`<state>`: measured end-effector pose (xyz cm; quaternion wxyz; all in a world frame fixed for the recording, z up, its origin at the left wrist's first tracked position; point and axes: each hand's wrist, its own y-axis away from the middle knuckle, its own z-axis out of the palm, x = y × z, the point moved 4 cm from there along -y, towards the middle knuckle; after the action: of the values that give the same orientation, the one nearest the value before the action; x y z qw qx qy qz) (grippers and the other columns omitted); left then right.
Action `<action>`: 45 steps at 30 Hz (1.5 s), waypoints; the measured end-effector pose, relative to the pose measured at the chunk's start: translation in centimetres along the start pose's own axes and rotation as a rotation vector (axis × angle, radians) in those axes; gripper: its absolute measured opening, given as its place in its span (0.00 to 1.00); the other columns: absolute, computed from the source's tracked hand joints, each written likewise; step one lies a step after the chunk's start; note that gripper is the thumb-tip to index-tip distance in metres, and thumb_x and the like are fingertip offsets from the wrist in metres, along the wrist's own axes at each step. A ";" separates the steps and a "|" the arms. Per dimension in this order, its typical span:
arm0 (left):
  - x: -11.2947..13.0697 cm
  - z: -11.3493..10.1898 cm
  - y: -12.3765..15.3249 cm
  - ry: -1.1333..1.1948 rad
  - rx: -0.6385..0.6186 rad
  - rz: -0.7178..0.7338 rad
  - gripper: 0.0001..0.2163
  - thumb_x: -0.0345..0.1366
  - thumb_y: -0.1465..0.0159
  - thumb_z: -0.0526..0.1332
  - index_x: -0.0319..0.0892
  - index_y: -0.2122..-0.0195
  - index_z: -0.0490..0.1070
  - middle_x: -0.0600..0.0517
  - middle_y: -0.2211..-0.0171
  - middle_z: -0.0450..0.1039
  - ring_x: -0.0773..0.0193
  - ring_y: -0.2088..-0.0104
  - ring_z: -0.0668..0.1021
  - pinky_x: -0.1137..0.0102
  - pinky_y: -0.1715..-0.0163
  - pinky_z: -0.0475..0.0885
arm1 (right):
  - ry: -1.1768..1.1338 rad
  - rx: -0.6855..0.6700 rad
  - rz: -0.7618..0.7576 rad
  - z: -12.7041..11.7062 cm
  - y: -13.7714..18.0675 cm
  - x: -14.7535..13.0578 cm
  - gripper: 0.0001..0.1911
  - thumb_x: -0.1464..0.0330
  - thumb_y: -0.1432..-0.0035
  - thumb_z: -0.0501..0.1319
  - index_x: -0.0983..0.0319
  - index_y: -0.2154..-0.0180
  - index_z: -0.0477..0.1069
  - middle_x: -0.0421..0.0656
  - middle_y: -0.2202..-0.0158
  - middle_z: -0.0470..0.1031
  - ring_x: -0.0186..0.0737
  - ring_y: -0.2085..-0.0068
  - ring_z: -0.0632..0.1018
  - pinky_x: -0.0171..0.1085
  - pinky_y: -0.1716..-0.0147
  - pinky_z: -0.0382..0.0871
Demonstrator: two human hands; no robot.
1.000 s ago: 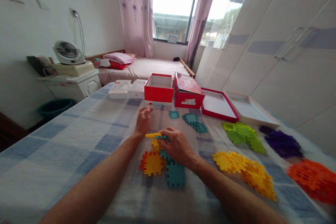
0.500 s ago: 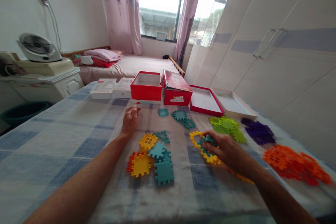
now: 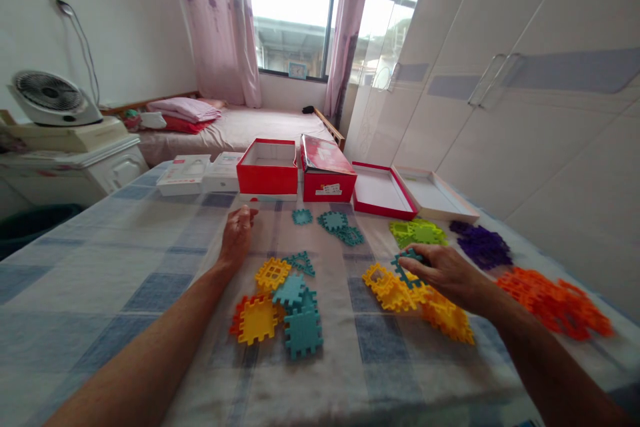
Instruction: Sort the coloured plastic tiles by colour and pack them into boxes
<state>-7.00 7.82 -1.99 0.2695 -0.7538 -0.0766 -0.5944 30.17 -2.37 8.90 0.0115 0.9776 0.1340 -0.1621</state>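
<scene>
My right hand pinches a teal interlocking tile with notched edges above a heap of yellow tiles. Loosely curled, my left hand rests on the cloth, and I see nothing in its fingers. Nearer to me lies a mixed pile: teal tiles, yellow tiles, an orange tile mostly covered, and a teal triangle frame. Further off, a small teal tile and a cluster of teal pieces lie between my hands.
Green tiles, purple tiles and orange tiles form heaps on the right. Along the back stand white boxes, an open red box, a lidded red box and two shallow box lids on the checked tablecloth.
My right hand has drawn slightly up and right with the teal tile, uncovering more of the yellow heap. My left hand stays curled on the cloth. The whole view has shifted a little.
</scene>
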 end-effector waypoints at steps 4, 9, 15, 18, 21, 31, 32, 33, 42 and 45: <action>-0.1 0.0 -0.1 0.005 0.005 0.002 0.28 0.58 0.42 0.45 0.38 0.67 0.72 0.43 0.62 0.72 0.57 0.63 0.75 0.64 0.60 0.70 | -0.138 0.005 0.032 0.4 -3.9 -0.6 0.19 0.54 0.43 0.52 0.62 0.72 0.70 0.38 0.80 0.67 0.33 0.79 0.68 0.33 0.78 0.57; -0.1 0.0 -0.1 0.006 0.023 0.000 0.28 0.57 0.41 0.45 0.38 0.67 0.72 0.43 0.62 0.73 0.57 0.62 0.75 0.63 0.60 0.70 | -0.048 0.417 -0.006 1.1 -7.0 -3.5 0.23 0.59 0.46 0.58 0.65 0.52 0.68 0.53 0.53 0.69 0.45 0.57 0.73 0.41 0.58 0.65; -0.2 0.2 -0.1 0.000 0.030 0.000 0.26 0.55 0.39 0.45 0.38 0.67 0.72 0.43 0.62 0.73 0.57 0.60 0.75 0.63 0.58 0.69 | -0.220 -0.018 -0.404 7.4 -6.2 -12.1 0.19 0.61 0.43 0.58 0.60 0.51 0.68 0.45 0.54 0.71 0.39 0.56 0.73 0.36 0.56 0.65; 0.0 0.2 0.0 0.002 0.032 0.007 0.25 0.54 0.39 0.45 0.39 0.67 0.72 0.44 0.62 0.73 0.58 0.60 0.75 0.63 0.57 0.69 | -0.090 -0.018 -0.439 9.8 -5.9 -15.1 0.25 0.57 0.48 0.62 0.59 0.50 0.68 0.46 0.56 0.72 0.45 0.52 0.71 0.43 0.54 0.62; 0.2 0.2 0.1 0.005 0.035 0.009 0.25 0.54 0.39 0.45 0.38 0.68 0.72 0.43 0.60 0.72 0.58 0.61 0.75 0.63 0.57 0.69 | 0.002 -0.005 -0.399 11.3 -6.3 -16.2 0.22 0.59 0.49 0.63 0.58 0.52 0.69 0.46 0.57 0.72 0.46 0.54 0.71 0.45 0.55 0.61; -0.3 0.3 -0.1 0.013 0.005 -0.009 0.25 0.54 0.39 0.45 0.38 0.67 0.72 0.44 0.61 0.72 0.58 0.60 0.75 0.64 0.56 0.69 | -0.025 0.126 -0.326 5.4 -2.8 -11.3 0.20 0.67 0.47 0.60 0.58 0.50 0.67 0.45 0.52 0.70 0.43 0.52 0.71 0.44 0.52 0.62; -0.3 0.3 -0.1 0.012 0.004 -0.010 0.25 0.54 0.40 0.45 0.38 0.67 0.72 0.44 0.61 0.72 0.58 0.61 0.75 0.63 0.56 0.69 | 0.004 0.104 -0.314 4.9 -1.9 -10.1 0.20 0.68 0.47 0.59 0.58 0.50 0.67 0.46 0.52 0.70 0.44 0.52 0.71 0.45 0.52 0.62; -0.4 0.3 -0.1 0.012 0.005 -0.010 0.25 0.54 0.40 0.45 0.38 0.67 0.72 0.44 0.62 0.72 0.58 0.61 0.75 0.63 0.56 0.69 | 0.035 0.072 -0.297 4.6 -1.1 -8.8 0.20 0.69 0.47 0.59 0.58 0.50 0.67 0.46 0.52 0.71 0.44 0.52 0.71 0.46 0.52 0.63; -0.2 0.2 -0.2 -0.014 0.031 0.001 0.26 0.54 0.39 0.45 0.37 0.67 0.72 0.43 0.60 0.72 0.57 0.60 0.75 0.63 0.57 0.69 | 0.140 0.053 -0.231 5.1 1.9 -3.5 0.19 0.68 0.48 0.59 0.56 0.53 0.70 0.48 0.47 0.68 0.50 0.46 0.68 0.52 0.48 0.61; -0.1 0.1 -0.1 -0.019 0.033 0.002 0.26 0.54 0.39 0.44 0.37 0.67 0.72 0.43 0.61 0.72 0.57 0.60 0.75 0.62 0.57 0.69 | 0.000 0.057 -0.299 5.4 0.9 -7.0 0.17 0.67 0.43 0.56 0.58 0.51 0.68 0.47 0.47 0.68 0.44 0.46 0.68 0.47 0.48 0.61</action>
<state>-6.97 8.02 -2.09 0.2817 -0.7551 -0.0881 -0.5854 22.30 -5.37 5.99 -0.0404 0.9466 0.2735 -0.1659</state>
